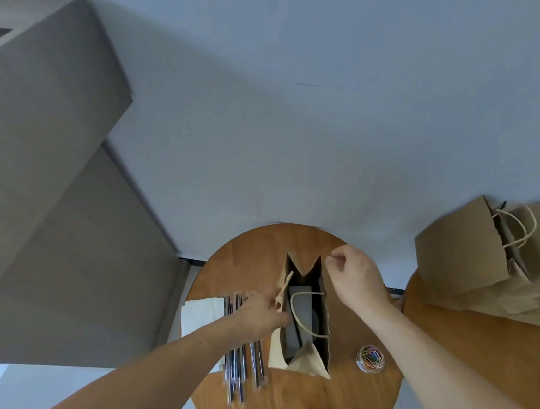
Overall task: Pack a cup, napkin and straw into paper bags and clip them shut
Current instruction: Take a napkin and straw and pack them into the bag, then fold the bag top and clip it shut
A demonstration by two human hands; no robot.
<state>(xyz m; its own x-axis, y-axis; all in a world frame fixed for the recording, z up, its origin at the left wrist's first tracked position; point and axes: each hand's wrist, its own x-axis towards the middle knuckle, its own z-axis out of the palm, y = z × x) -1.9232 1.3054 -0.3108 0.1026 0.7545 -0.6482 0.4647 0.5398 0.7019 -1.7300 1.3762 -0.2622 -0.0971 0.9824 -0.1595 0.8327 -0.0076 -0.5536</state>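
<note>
The paper bag (311, 360) stands upright near the middle of the round wooden table (281, 407), mouth open toward the camera. It is plain brown kraft paper with a serrated top edge. The side gussets are folded inward, forming a V at the far end and a pale triangular fold at the near end. One twisted paper handle (307, 293) loops across the opening. The interior is dark; a grey shape lies inside, and what it is cannot be told.

The left hand (266, 313) grips the bag's left rim, fingers curled over the edge; a second twisted handle projects above the knuckles. The right hand (355, 278) pinches the top of the right wall between thumb and curled fingers. The two walls are held apart.

Wrapped straws (241, 365) lie side by side on the table just left of the bag, partly under the left forearm. A stack of white napkins (200, 313) lies beyond them at the table's left edge. A small clear tub of coloured paper clips (370, 358) sits right of the bag, near the right forearm.

A stack of flat, handled spare bags (465, 258) lies on a second wooden table (475, 366) to the right.
</note>
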